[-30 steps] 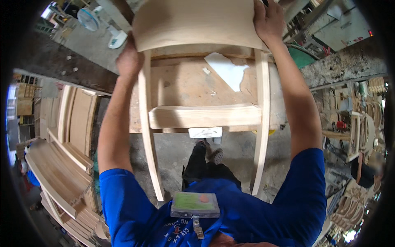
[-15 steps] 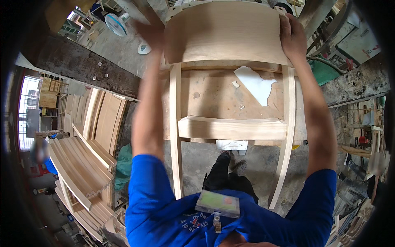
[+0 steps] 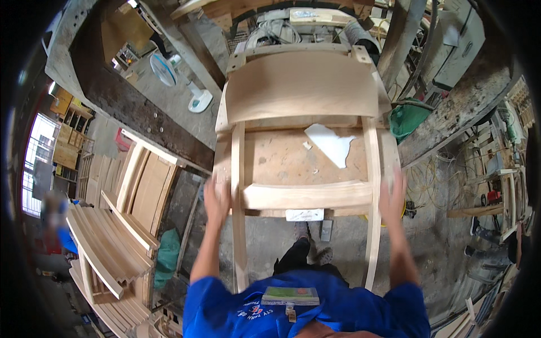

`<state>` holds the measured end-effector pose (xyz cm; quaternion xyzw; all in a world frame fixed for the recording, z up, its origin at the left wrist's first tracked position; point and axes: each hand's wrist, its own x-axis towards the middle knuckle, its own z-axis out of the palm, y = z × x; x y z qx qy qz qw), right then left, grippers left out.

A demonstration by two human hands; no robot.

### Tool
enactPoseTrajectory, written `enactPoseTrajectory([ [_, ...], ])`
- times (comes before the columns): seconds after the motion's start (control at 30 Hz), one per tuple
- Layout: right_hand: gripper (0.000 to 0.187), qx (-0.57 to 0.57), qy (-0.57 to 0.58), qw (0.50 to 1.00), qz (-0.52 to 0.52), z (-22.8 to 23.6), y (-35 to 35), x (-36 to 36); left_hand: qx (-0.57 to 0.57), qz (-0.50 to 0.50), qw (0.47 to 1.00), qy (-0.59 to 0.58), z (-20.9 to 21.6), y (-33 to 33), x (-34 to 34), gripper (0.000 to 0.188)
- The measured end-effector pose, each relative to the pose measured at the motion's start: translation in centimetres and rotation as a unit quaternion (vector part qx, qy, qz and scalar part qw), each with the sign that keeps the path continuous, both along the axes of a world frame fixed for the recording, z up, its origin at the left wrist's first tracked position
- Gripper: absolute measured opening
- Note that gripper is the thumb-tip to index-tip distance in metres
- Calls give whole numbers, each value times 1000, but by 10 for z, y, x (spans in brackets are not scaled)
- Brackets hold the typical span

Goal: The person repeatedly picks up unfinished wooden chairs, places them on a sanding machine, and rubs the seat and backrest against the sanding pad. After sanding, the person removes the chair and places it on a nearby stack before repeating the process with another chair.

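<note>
A pale wooden chair back frame lies in front of me, with a broad curved top panel (image 3: 301, 84), two long side posts (image 3: 238, 163) and a lower crossrail (image 3: 310, 195). It rests across a plywood work board (image 3: 276, 152), its post ends reaching toward my body. My left hand (image 3: 217, 198) is beside the left post near the crossrail, fingers stretched forward. Along the right post my right hand (image 3: 393, 194) is placed likewise, fingers apart and slightly blurred. Neither hand grips anything visible; whether they touch the posts I cannot tell.
Torn white paper (image 3: 332, 147) lies on the board inside the frame. Stained heavy beams (image 3: 152, 124) flank the bench. Stacked curved wooden parts (image 3: 107, 236) stand at left, a fan (image 3: 197, 98) at far left, and a green net bag (image 3: 408, 119) at right.
Both hands have left the top panel and come back toward me, down beside the posts near the crossrail. The view has shifted, showing more of the bench beyond the panel.
</note>
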<state>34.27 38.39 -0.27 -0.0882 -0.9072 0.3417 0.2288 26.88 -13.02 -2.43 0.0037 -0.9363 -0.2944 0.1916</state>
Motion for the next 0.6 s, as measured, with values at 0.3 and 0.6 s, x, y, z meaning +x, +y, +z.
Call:
enactPoseTrajectory([
  [0.3,45,-297,-312,890,-153,-86,-51,318,379,225,791,-425,-19,22,304,86],
  [0.6,51,-95,-155,978,-101,-74,39,166,343,120,873,-324,5,74,215,78],
])
